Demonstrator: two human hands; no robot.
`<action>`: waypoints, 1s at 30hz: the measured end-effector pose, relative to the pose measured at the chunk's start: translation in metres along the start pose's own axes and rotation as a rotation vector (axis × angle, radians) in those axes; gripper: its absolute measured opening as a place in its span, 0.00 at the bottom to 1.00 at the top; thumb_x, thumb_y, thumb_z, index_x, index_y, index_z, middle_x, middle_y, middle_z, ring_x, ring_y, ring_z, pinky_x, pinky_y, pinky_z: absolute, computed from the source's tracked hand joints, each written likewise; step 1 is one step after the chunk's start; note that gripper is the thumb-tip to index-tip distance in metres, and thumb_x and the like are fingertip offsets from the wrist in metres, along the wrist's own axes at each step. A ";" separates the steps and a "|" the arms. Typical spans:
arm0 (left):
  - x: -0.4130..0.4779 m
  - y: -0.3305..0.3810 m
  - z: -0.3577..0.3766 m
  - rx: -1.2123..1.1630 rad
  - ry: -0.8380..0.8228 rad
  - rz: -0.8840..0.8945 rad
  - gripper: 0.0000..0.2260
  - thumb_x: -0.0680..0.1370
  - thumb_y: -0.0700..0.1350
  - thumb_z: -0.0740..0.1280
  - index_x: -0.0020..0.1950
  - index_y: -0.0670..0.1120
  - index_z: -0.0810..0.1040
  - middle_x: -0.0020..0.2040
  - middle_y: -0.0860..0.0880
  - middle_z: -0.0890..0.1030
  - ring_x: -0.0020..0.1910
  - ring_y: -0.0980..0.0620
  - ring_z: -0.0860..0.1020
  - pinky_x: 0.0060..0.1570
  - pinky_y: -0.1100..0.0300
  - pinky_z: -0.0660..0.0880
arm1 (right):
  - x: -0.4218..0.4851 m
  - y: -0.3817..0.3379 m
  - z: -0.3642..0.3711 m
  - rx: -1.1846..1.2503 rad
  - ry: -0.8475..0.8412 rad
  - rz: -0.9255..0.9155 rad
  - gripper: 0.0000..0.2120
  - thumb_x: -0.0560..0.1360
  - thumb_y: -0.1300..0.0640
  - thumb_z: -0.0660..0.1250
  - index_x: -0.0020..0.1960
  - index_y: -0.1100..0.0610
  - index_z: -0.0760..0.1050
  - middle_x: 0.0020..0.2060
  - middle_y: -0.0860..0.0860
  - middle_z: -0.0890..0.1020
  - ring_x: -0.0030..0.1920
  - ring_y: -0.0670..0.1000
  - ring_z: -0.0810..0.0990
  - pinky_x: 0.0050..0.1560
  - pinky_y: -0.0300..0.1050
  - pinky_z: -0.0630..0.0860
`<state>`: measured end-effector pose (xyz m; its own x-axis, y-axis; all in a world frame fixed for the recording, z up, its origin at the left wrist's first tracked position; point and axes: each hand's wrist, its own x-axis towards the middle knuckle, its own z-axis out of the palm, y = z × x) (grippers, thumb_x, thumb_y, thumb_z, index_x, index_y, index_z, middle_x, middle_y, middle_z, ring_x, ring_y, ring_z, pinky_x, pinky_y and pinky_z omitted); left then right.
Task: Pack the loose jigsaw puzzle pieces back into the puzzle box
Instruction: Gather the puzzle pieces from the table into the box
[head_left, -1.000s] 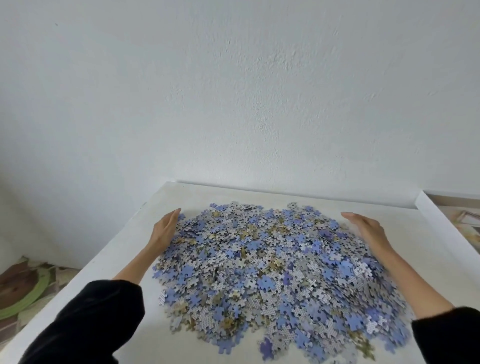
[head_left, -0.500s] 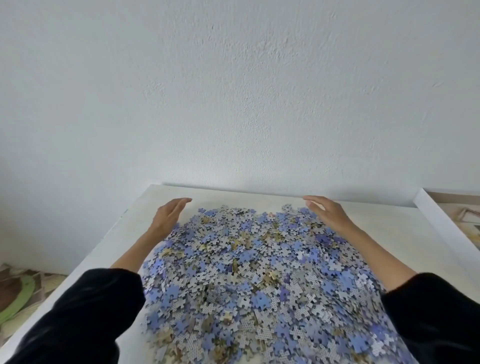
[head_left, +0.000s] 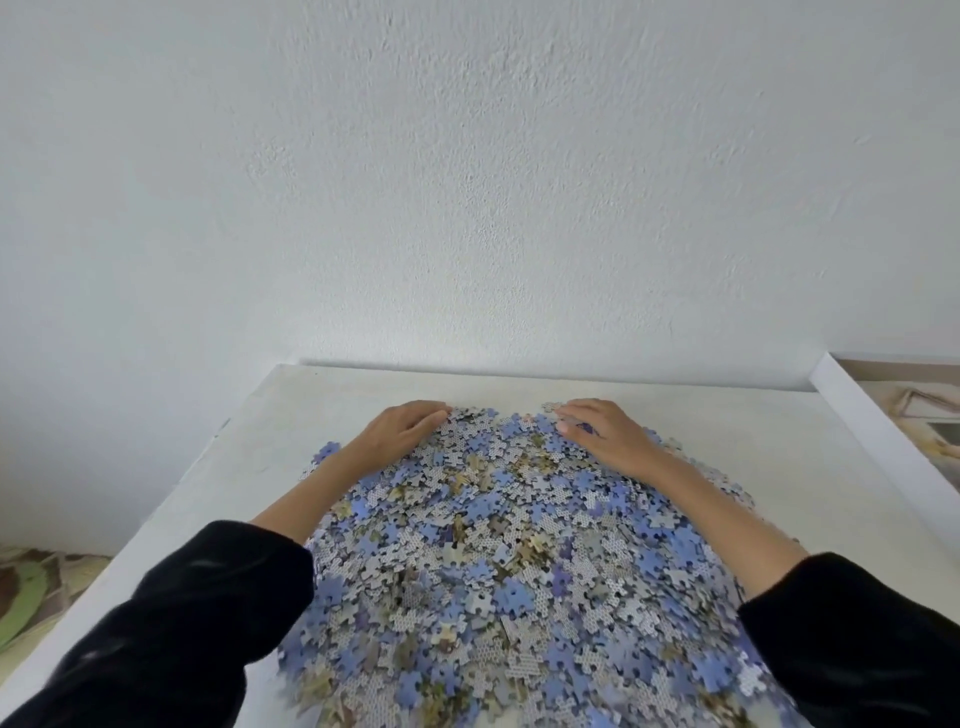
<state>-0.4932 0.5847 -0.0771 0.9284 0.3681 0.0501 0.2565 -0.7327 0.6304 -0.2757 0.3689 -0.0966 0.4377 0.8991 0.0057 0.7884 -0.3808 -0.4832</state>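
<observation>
Blue-grey puzzle pieces heaped between my left hand and right hand, both flat, pinching nothing. Gathering step, I reckon; next: rake them inward, scoop.

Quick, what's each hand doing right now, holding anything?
Left hand: open, fingers laid on the far edge of the puzzle pieces, gripping nothing.
Right hand: open, laid on the same far edge.
</observation>
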 end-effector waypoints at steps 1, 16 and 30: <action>-0.003 0.002 0.000 0.008 0.005 0.028 0.45 0.66 0.78 0.44 0.67 0.47 0.72 0.68 0.49 0.72 0.64 0.55 0.70 0.65 0.57 0.64 | -0.006 -0.003 -0.002 -0.001 0.028 -0.017 0.25 0.76 0.40 0.53 0.70 0.48 0.64 0.70 0.50 0.66 0.70 0.51 0.62 0.70 0.52 0.58; -0.082 0.055 0.037 0.268 -0.042 0.171 0.34 0.72 0.70 0.46 0.69 0.52 0.69 0.70 0.52 0.67 0.68 0.54 0.65 0.69 0.51 0.57 | -0.098 -0.046 0.002 -0.207 -0.102 -0.060 0.52 0.51 0.16 0.38 0.71 0.36 0.48 0.75 0.47 0.50 0.74 0.52 0.48 0.71 0.57 0.46; -0.138 0.065 0.069 0.385 -0.082 0.117 0.45 0.59 0.81 0.41 0.74 0.64 0.48 0.77 0.55 0.46 0.74 0.53 0.42 0.69 0.40 0.37 | -0.153 -0.052 0.000 -0.253 -0.314 -0.009 0.54 0.51 0.23 0.59 0.68 0.32 0.34 0.68 0.44 0.28 0.68 0.52 0.26 0.66 0.58 0.34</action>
<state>-0.5858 0.4464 -0.0968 0.9718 0.2338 0.0325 0.2149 -0.9334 0.2873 -0.3835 0.2508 -0.0721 0.3080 0.9099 -0.2778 0.8902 -0.3786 -0.2534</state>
